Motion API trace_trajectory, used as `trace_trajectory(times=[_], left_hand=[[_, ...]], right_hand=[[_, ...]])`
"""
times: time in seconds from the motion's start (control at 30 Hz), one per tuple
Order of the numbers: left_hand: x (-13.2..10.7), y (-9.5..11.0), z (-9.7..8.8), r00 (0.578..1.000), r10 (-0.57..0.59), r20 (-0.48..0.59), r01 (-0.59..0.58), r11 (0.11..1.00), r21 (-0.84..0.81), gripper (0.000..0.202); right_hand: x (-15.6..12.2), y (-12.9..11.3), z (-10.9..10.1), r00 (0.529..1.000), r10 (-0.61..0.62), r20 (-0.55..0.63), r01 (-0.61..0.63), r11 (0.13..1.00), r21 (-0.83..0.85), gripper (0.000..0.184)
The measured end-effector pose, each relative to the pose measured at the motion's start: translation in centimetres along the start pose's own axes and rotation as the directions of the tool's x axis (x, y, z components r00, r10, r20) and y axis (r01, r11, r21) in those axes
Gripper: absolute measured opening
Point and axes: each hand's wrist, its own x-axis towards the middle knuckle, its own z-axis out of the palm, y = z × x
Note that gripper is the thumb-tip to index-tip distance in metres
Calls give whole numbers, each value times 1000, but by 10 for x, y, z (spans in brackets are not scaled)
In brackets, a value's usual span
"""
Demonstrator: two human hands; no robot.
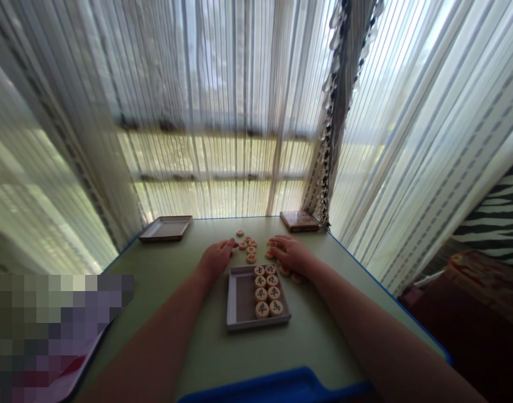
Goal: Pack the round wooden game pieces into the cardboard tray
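Observation:
A grey box tray lies on the green table in front of me, with several round wooden chess discs laid in two columns along its right side. More loose discs lie scattered just beyond the tray. My left hand rests palm down left of the loose discs, fingers curled towards them. My right hand lies palm down on discs at the tray's far right corner, fingers bent over them. Whether either hand grips a disc is hidden.
A grey box lid sits at the table's far left. A brown flat box lies at the far right by a tied curtain. Sheer curtains ring the table. A blue chair back is at the near edge.

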Motion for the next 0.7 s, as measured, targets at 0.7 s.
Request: trace_trajectory(times=[0.7], left_hand=[[21,-9,7,994,1,-114,16,988,156,34]], right_hand=[[20,-9,10,995,-35,-91,27,995,-93,25]])
